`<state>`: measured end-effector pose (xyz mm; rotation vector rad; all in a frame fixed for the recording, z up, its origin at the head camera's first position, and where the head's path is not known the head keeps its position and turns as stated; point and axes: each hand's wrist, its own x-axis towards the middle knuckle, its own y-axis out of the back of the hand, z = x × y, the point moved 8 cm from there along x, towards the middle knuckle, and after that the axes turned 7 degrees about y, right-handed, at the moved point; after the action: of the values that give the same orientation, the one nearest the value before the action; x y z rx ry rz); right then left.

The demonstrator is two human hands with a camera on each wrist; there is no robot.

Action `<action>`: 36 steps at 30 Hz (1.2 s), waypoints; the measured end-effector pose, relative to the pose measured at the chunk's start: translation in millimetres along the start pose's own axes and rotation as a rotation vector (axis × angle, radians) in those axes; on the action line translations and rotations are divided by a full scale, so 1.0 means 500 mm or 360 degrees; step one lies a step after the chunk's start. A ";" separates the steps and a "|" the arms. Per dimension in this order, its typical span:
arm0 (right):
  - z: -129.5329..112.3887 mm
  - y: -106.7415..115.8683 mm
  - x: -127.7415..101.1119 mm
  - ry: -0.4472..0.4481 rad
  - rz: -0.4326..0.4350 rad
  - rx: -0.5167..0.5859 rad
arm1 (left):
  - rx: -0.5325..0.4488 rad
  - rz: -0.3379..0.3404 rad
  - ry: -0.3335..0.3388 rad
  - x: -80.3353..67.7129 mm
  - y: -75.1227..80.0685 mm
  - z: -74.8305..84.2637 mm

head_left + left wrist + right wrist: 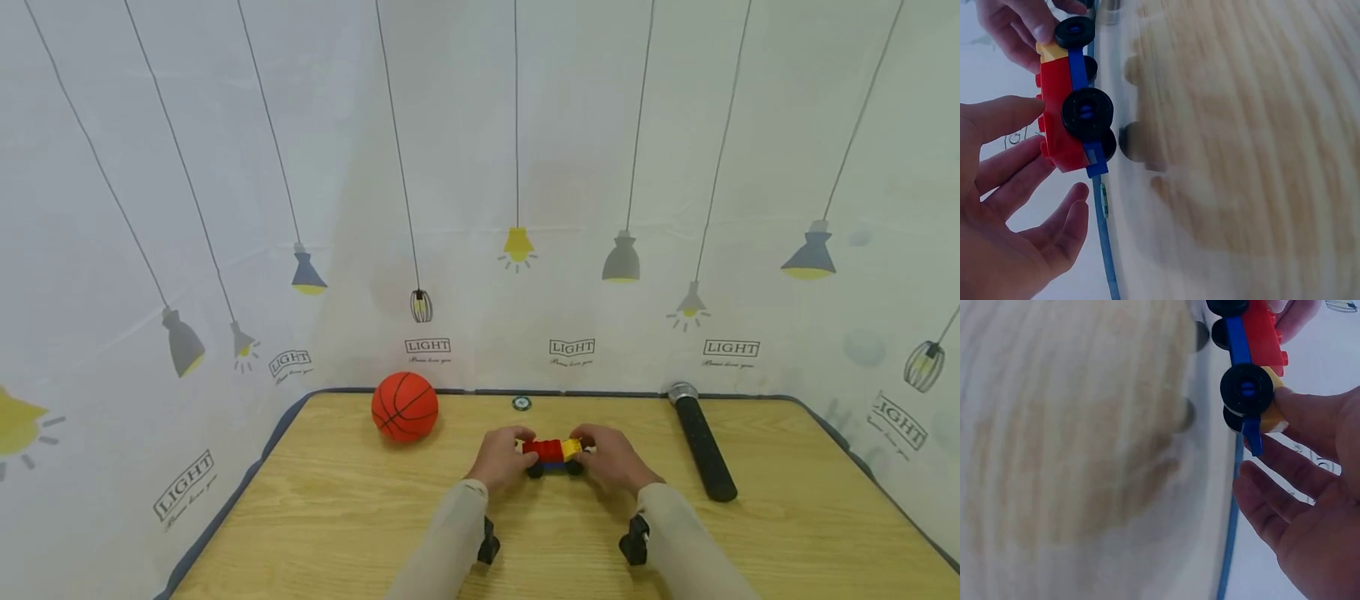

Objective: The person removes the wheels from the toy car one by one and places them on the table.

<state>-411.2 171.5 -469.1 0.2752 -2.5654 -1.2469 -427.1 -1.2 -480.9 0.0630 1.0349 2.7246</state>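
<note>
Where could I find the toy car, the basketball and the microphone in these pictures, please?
Toy car (546,452), head view: on its red body.
Basketball (405,407), head view: on its visible middle.
Microphone (702,443), head view: on its black handle.

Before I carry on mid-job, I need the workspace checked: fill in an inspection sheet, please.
Surface: wood-grain table with a dark edge.
Job's things: toy car, red body, yellow end, black wheels, between the hands.
Clutter: orange basketball far left; microphone lying at right; small round disc near the far edge.
Grippers: left hand pinches the red body; right hand pinches the yellow end.
Cables: nothing seen; the lamp cords are printed.
Surroundings: pale backdrop with lamp pictures and "LIGHT" lettering.
</note>
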 end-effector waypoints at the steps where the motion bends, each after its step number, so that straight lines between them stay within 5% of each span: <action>1: -0.004 0.002 0.001 0.0015 -0.0017 -0.0004 | 0.0019 -0.0009 -0.0013 0.001 -0.002 0.003; 10: -0.043 0.016 0.013 0.0123 -0.0226 -0.0094 | 0.0119 -0.0080 -0.0192 -0.005 -0.017 0.038; 18: -0.078 0.028 0.028 0.0174 -0.0390 -0.0071 | 0.0109 -0.0077 -0.0222 -0.010 -0.020 0.039; 28: -0.067 0.048 0.026 0.0107 -0.0154 0.0078 | 0.0047 -0.0030 -0.0230 -0.025 -0.019 0.042; 36: -0.065 0.057 0.017 0.0089 0.0003 0.0301 | -0.0166 -0.0050 -0.0177 -0.028 -0.019 0.041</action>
<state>-410.3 162.7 -426.0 0.3407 -2.6364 -0.9820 -409.3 15.8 -471.3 0.1770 0.8555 2.7069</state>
